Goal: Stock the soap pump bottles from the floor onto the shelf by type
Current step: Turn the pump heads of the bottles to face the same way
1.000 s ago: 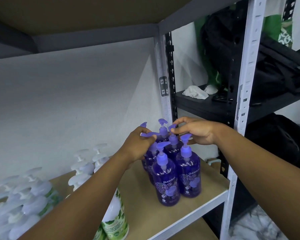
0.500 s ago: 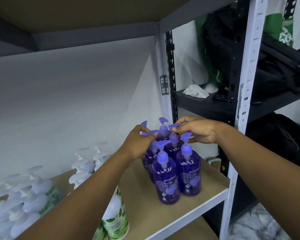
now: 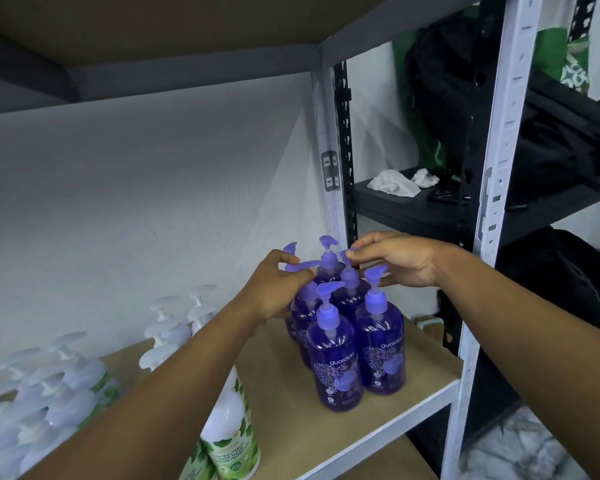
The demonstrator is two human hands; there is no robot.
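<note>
From the head camera, the purple bottles (image 3: 335, 362) stand in a tight cluster at the right end of the shelf (image 3: 378, 420), well apart from the white bottles (image 3: 229, 420) grouped to the left (sorting by type looks well advanced). The left hand (image 3: 278, 285) pinches the spout of a rear purple pump between thumb and curled fingers. The right hand (image 3: 395, 261) has curved fingertips resting on another spout; whether it really grips it, I cannot tell. The step in hand seems to be tidying: turning pump heads and squaring the group. Next, I judge, comes a gentle twist without tipping neighbours, then letting go and reaching down for any bottles left on the floor, which is out of view.
</note>
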